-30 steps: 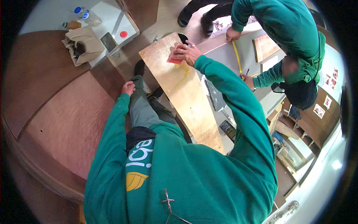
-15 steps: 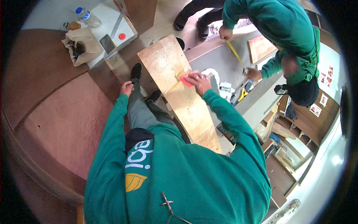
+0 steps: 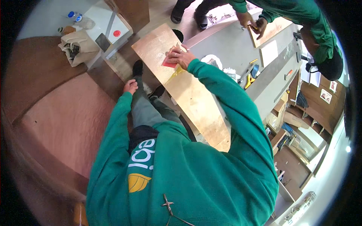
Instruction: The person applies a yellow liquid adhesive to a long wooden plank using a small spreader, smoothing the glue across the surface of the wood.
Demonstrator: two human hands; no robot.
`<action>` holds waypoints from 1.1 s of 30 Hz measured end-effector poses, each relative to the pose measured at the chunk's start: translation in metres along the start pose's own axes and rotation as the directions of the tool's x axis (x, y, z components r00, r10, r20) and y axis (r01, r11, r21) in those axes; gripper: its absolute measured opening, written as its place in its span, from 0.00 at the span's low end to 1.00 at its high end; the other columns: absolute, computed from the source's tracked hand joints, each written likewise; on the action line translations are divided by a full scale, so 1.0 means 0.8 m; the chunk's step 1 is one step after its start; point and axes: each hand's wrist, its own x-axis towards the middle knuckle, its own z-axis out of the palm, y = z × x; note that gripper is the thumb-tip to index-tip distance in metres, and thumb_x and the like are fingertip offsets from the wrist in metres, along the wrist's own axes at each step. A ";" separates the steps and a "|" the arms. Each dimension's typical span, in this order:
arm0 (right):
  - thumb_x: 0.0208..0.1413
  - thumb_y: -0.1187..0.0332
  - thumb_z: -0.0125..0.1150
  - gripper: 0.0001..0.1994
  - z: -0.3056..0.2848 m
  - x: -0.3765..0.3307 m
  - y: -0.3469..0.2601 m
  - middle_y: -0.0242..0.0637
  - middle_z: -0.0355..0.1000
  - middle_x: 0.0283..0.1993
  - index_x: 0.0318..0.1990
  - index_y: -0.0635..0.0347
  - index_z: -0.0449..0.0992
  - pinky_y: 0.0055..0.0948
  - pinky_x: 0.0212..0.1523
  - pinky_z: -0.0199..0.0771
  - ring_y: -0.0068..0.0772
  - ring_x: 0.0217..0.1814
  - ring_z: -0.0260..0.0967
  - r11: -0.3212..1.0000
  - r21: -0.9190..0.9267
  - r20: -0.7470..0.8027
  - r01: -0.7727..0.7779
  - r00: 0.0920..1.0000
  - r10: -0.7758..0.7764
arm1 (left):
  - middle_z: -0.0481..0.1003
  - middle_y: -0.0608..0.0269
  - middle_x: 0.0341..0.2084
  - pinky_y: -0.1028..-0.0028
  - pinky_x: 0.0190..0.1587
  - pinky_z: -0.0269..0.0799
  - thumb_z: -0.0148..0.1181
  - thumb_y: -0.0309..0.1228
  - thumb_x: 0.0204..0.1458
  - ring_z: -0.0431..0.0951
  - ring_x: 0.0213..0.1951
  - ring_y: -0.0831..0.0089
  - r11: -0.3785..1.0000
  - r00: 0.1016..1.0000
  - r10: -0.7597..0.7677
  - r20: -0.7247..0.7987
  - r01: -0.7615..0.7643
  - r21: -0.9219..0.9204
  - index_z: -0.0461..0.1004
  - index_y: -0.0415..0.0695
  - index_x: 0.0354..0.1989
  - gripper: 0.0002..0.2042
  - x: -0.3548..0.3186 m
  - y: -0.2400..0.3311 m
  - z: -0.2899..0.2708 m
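Observation:
My right hand (image 3: 181, 57) is closed on a flat red spreader (image 3: 168, 62), pressed to the upper part of a long light wooden board (image 3: 196, 105). A wet yellow streak of glue (image 3: 174, 75) lies on the board just below the spreader. The spreader's upper part is hidden under my fingers. My left hand (image 3: 131, 86) rests against my grey trouser leg (image 3: 140, 101), loosely relaxed with nothing in it.
A co-worker's hands (image 3: 253, 25) are over another wooden panel (image 3: 273, 32) on the grey worktop (image 3: 222, 43). A yellow-handled tool (image 3: 249, 80) lies nearby. Bottles (image 3: 86, 23) and a beige bag (image 3: 78, 47) stand at upper left. A curved brown panel (image 3: 64, 120) fills the left.
My right hand has moved the spreader up and left along the board. The co-worker's hands have come together farther up, where a yellow tape was stretched between them before.

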 end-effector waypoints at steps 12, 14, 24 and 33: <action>0.51 0.71 0.50 0.22 0.017 -0.148 -0.014 0.21 0.68 0.56 0.52 0.30 0.74 0.52 0.63 0.52 0.31 0.63 0.58 0.958 0.096 0.032 -0.269 0.963 0.268 | 0.76 0.63 0.33 0.76 0.23 0.69 0.59 0.30 0.51 0.77 0.26 0.77 0.993 0.998 -0.033 -0.053 0.039 0.112 0.71 0.44 0.48 0.15 -0.028 -0.024 0.015; 0.50 0.71 0.52 0.22 0.026 -0.168 -0.049 0.24 0.69 0.55 0.52 0.33 0.74 0.51 0.60 0.55 0.34 0.60 0.60 0.930 0.127 -0.069 -0.346 0.932 0.356 | 0.76 0.62 0.34 0.76 0.24 0.70 0.59 0.30 0.51 0.77 0.26 0.76 0.994 0.999 -0.011 -0.031 0.015 0.111 0.72 0.44 0.48 0.15 -0.018 -0.030 0.008; 0.49 0.75 0.50 0.27 0.043 -0.157 -0.097 0.30 0.69 0.52 0.58 0.36 0.68 0.45 0.52 0.66 0.42 0.50 0.67 0.589 0.335 -0.120 -0.736 0.586 0.801 | 0.75 0.57 0.38 0.72 0.30 0.73 0.59 0.31 0.51 0.78 0.31 0.71 0.961 0.999 -0.032 0.005 0.029 0.275 0.70 0.42 0.51 0.18 0.005 0.007 0.016; 0.50 0.70 0.50 0.21 0.070 -0.090 -0.171 0.31 0.68 0.52 0.53 0.38 0.72 0.46 0.43 0.70 0.41 0.49 0.67 0.611 0.210 -0.126 -0.763 0.599 0.791 | 0.75 0.56 0.39 0.71 0.31 0.72 0.57 0.31 0.52 0.78 0.32 0.70 0.972 0.997 0.001 0.075 -0.018 0.233 0.68 0.41 0.52 0.18 0.000 0.014 0.042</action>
